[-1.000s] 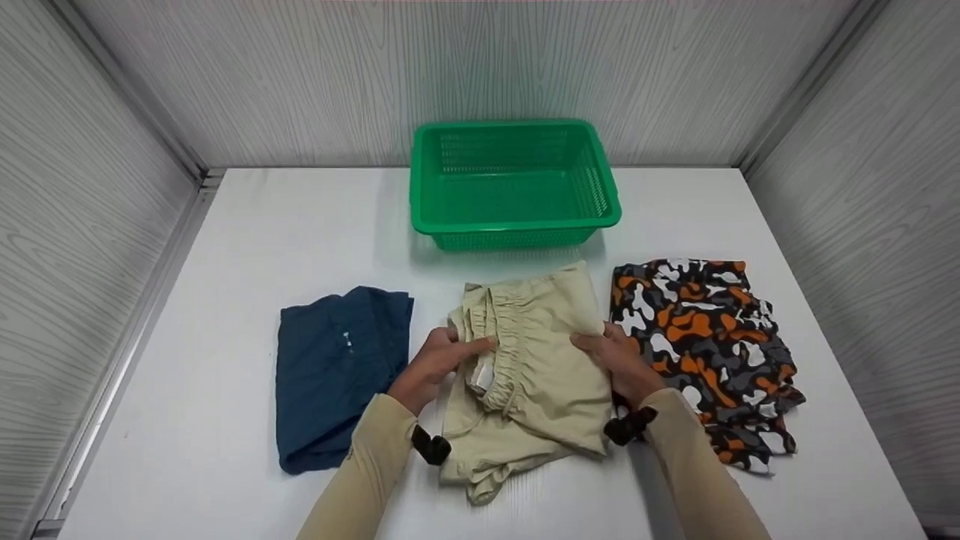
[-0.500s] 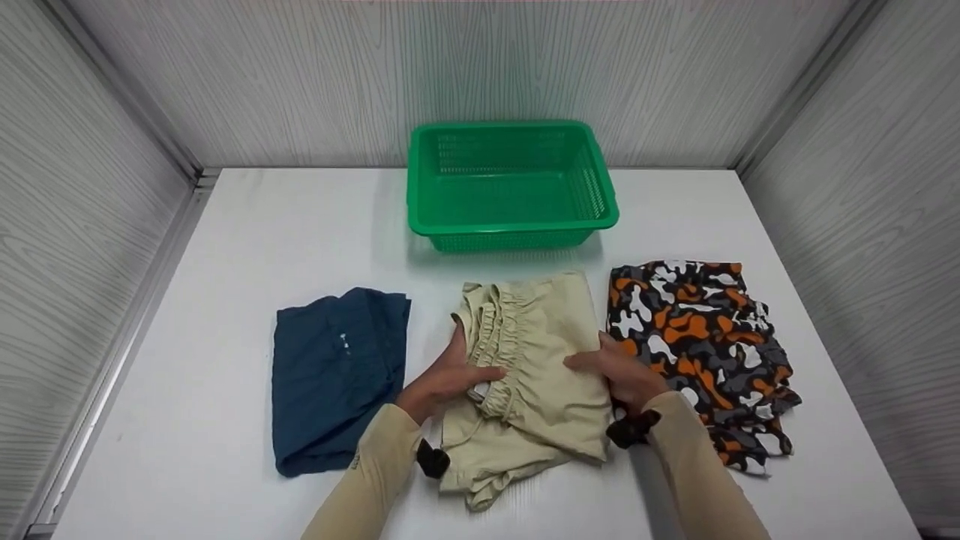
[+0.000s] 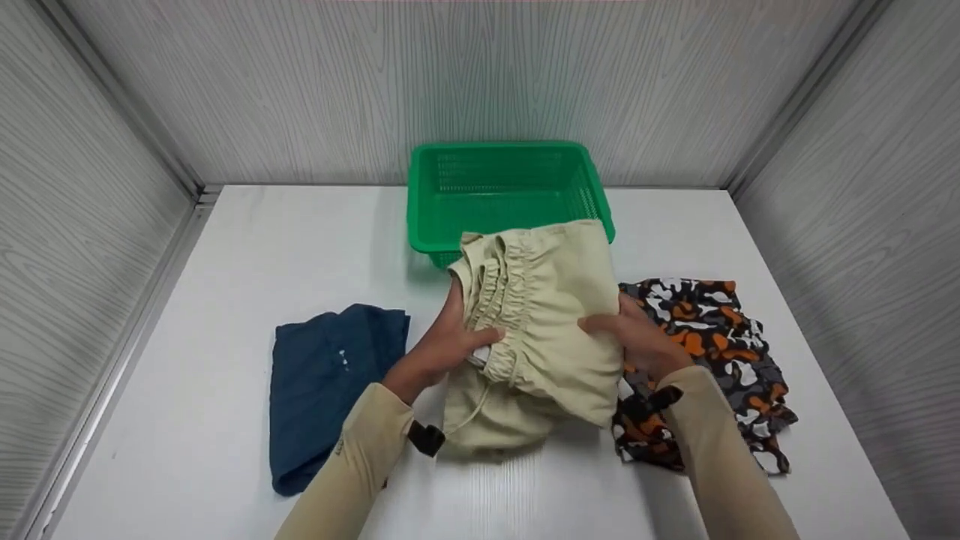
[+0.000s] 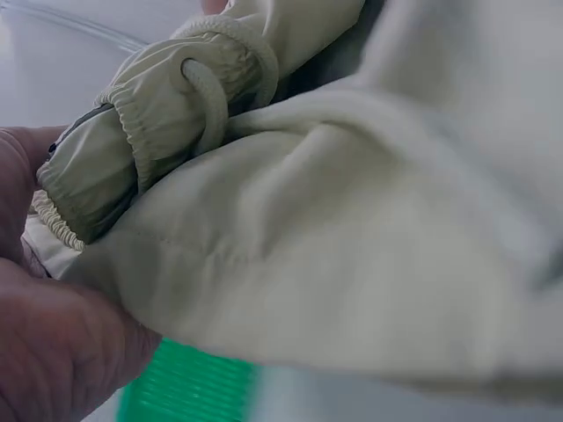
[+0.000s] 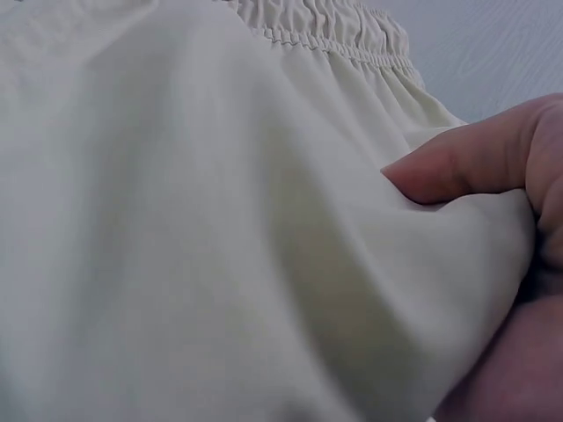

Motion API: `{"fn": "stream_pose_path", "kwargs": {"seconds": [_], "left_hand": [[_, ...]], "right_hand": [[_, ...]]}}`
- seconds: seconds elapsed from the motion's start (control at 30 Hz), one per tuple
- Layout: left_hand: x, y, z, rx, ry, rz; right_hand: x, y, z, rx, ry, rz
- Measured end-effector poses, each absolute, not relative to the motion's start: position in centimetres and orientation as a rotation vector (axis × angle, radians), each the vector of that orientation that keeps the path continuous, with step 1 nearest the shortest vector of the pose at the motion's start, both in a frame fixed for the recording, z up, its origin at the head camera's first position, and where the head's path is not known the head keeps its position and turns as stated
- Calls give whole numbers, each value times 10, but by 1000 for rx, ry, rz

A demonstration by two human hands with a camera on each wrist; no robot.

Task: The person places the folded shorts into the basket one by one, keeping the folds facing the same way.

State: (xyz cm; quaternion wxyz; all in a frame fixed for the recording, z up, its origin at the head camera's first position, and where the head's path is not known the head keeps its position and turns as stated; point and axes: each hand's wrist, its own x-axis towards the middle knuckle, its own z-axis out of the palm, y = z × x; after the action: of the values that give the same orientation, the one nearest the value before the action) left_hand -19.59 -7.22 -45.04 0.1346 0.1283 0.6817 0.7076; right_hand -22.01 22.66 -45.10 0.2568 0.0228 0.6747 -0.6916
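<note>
Apparently a work booth, wood-grain panels, white tabletop

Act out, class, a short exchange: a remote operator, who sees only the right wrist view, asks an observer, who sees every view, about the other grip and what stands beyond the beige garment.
Operator: My right wrist view shows the right grip pinching the beige garment. Where is the left grip?
Observer: It holds the same garment from the opposite side, at the gathered waistband.
Operator: Thanks. My picture is nearly all cloth; what stands beyond it?
Observer: A green basket; in the head view the garment hides part of its near rim.
</note>
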Motion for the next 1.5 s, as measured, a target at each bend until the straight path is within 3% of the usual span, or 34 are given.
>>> {"fn": "stream_pose_path", "kwargs": {"seconds": [0.27,0.6,0.87,1.1,1.27,1.5], "left_hand": [[-252,-69,-375,456,2036,2056],[-306,-62,-328,202,1961,2054],[-324,-59,-345,49,2096,1906],[-315,-60,-372,-32,2183,1732],[-306,-63,-394,-82,2261,1623],[-297,-55,-418,-94,2295,1341]], "right_hand": [[-278,226,-377,-161,1797,-1994],[-329,221,-333,-13,1854,-2021],[-340,209,-347,35,2166,-1805],[-328,203,-370,35,2378,-1582],[-317,199,-385,-146,2540,-1433],[-311,199,-416,-221,2704,-928]]}}
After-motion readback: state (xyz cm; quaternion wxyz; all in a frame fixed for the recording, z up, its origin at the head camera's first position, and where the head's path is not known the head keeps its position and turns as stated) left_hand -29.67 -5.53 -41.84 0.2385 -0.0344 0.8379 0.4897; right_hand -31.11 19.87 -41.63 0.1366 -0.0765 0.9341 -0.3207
